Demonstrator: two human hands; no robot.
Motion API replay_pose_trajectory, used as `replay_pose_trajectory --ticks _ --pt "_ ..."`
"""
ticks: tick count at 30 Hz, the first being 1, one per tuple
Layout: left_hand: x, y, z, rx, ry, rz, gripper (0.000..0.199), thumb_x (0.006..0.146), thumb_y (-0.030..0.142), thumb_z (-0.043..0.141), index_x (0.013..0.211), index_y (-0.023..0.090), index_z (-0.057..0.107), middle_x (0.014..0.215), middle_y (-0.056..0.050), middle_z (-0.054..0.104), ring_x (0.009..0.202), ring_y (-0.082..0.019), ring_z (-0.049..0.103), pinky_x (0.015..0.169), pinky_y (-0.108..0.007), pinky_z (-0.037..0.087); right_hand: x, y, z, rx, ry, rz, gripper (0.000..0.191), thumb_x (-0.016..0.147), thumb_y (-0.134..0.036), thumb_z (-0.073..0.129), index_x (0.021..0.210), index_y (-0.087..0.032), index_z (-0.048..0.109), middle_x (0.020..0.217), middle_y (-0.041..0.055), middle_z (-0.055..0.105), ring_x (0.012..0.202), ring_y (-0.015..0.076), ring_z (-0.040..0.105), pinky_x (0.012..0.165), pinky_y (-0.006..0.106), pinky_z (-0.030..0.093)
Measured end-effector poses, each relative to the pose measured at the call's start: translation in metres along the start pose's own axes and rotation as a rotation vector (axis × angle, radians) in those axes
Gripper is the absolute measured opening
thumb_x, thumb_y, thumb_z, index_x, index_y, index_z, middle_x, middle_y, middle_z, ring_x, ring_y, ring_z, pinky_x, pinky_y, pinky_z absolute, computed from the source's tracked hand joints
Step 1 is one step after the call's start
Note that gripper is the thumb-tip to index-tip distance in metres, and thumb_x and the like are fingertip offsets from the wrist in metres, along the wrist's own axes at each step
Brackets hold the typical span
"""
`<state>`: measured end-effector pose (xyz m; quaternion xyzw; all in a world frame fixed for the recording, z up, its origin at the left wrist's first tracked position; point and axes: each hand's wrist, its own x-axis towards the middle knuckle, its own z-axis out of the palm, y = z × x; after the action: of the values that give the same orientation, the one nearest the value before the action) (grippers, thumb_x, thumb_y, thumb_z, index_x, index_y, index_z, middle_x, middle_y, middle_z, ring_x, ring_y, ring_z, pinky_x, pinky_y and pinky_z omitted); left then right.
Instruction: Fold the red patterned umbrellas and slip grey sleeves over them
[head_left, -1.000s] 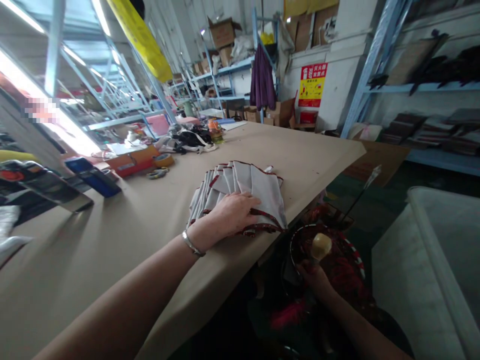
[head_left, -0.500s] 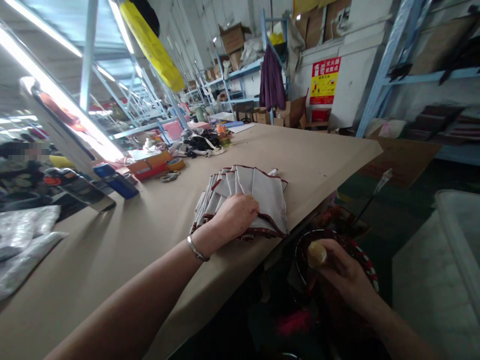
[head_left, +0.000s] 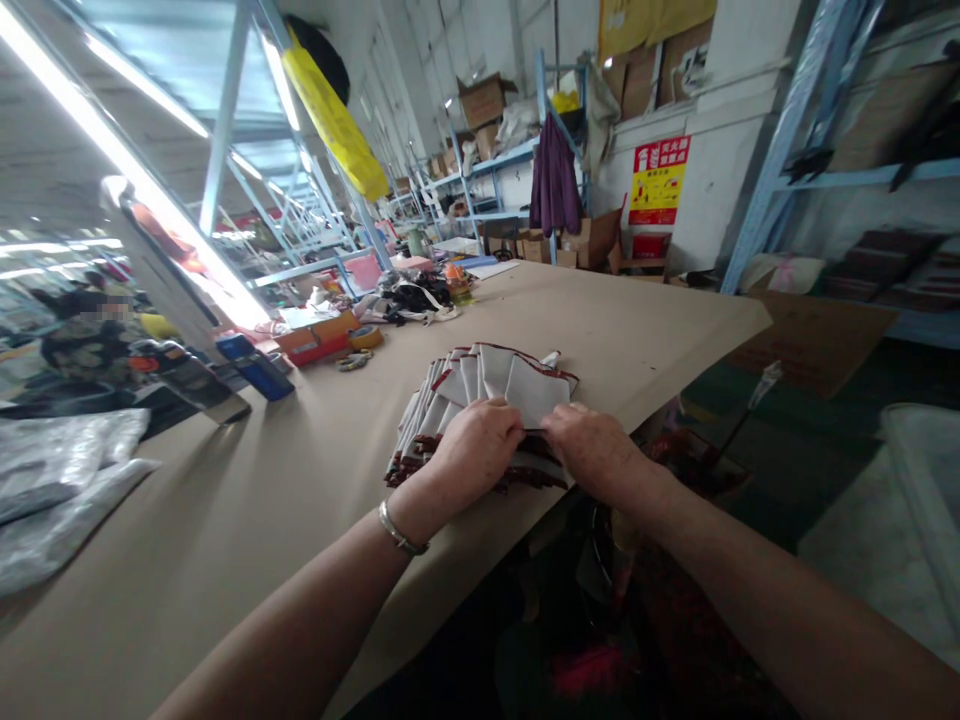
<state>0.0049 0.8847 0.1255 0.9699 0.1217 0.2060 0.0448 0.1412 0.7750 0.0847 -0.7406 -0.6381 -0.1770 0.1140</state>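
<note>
A fanned stack of off-white fabric pieces with dark red patterned edging lies near the table's front edge. My left hand, with a silver bangle at its wrist, is closed on the near edge of the top piece. Facing it a short way to the right, my right hand pinches the same edge. The fingertips of both hands are partly hidden. Below them, the red-edged rims of the lower pieces show in layers.
Brown paper covers the table. Yellow tape, small snips and a blue box-like object stand at the left. Plastic-wrapped goods lie further left. A pale bin stands right, below table height.
My right hand has left the knob-ended, yellowish object beyond the table edge and come up to the fabric stack. My left hand stays on the fabric. The view has shifted slightly.
</note>
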Motion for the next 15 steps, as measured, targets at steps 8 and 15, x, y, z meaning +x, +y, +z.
replay_pose_trajectory --ticks 8,15 --pt "-0.003 0.01 0.011 -0.163 0.177 -0.017 0.009 0.08 0.02 0.062 0.088 0.019 0.066 0.087 -0.003 0.063 0.082 -0.016 0.058 0.075 -0.028 0.044 -0.007 0.019 -0.014 0.086 -0.015 0.05 0.013 0.088 -0.022 0.051 0.078 -0.018 0.058 0.081 0.0058 0.063 0.079 0.018 0.058 0.064 0.027 0.035" --pt "-0.012 0.005 0.015 -0.242 0.196 -0.05 0.019 0.079 0.013 0.051 0.076 0.019 0.069 0.073 0.0 0.064 0.069 -0.013 0.057 0.065 -0.024 0.042 -0.003 0.001 -0.021 0.526 -0.01 0.185 0.033 0.08 -0.043 0.06 0.063 -0.017 0.051 0.056 -0.0043 0.049 0.055 0.0094 0.044 0.053 0.023 0.027"
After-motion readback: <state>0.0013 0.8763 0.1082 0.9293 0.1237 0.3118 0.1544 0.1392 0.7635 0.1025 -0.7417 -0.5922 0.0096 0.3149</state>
